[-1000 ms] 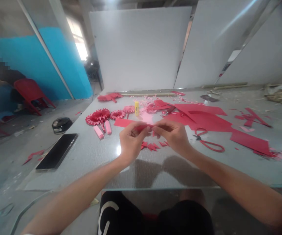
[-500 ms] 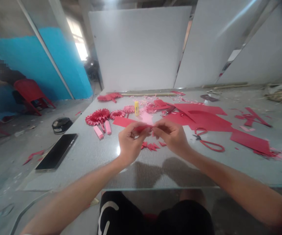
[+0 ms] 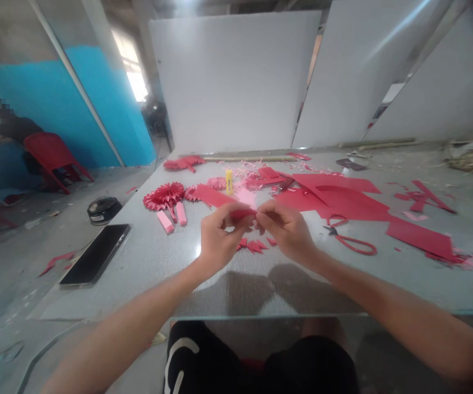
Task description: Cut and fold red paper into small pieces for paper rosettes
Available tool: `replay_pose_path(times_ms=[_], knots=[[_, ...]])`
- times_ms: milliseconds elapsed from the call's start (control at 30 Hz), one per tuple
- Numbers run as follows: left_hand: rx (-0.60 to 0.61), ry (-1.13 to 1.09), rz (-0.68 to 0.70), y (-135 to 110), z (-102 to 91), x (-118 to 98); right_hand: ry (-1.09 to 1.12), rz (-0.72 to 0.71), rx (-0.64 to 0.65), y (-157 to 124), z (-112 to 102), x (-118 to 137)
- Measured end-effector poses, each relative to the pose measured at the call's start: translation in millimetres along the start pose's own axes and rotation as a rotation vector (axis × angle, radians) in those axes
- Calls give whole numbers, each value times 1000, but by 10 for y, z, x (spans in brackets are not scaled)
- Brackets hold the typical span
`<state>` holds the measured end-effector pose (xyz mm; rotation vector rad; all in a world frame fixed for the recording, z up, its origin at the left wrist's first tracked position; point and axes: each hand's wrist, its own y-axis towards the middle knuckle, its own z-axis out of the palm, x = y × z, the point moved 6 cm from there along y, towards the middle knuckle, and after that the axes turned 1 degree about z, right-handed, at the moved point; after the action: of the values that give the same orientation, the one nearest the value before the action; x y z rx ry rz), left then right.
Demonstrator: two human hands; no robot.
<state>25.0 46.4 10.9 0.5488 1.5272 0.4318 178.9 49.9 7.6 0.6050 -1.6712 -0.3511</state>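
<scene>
1. Red paper strip [image 3: 214, 196]: centre of frame, held above the counter [image 3: 158, 284], one end slanting toward upper left.
2. Left hand [image 3: 223, 230]: pinching strip between thumb and fingers. Right hand [image 3: 285, 224]: thumb and fingertips pinching its end, right beside the left's; exact fold hidden by fingers.
3. Just below the hands: small pointed red scraps [image 3: 255, 246].
4. Beyond strip: yellow glue stick [image 3: 229, 182], upright.
5. Left of centre: red pleated rosette [image 3: 164, 195], two pink folded pieces [image 3: 165, 221] near it.
6. Right of centre: red-handled scissors [image 3: 357, 245], open, near red sheets [image 3: 351, 202].
7. Lower left: dark-screened phone [image 3: 95, 255], lying flat.
8. Far left: seated person [image 3: 15, 128], red chair [image 3: 51, 156].
</scene>
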Motion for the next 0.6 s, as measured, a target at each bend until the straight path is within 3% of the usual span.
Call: replay_pose_path(times_ms=[167,433,600], knots=[[-7,93,53,-18,-3,-20,-186,26,46,14,11,-15],[-9,23,-54,-18,9,81,-371,-60,41,-11,13,18],[52,-4,-31,32,-18,3,-333,-99,90,-27,45,50]])
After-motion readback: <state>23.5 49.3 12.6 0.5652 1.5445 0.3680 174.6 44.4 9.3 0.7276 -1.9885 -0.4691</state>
